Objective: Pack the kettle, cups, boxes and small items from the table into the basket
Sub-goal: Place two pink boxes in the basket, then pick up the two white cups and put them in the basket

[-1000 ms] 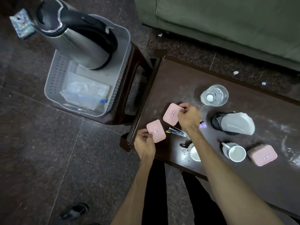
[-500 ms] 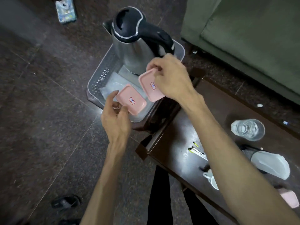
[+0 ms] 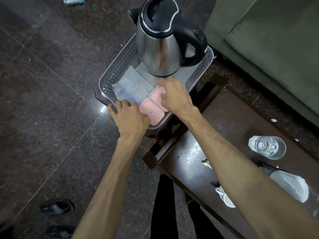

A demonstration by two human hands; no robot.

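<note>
At the basket's (image 3: 120, 66) near corner, we note two pink boxes, likely light, rigid, smooth plastic, best taken by the long edges. Left hand (image 3: 131, 116) lies over the nearer pink box (image 3: 152, 112), fingers (image 3: 120, 105) loosely spread; grip cannot be told. Right hand (image 3: 174, 95) covers the farther pink box (image 3: 158, 93), fingers curled on it. Kettle (image 3: 160, 49) stands behind. On the table (image 3: 233, 121): glass (image 3: 266, 147), cup (image 3: 226, 198).
</note>
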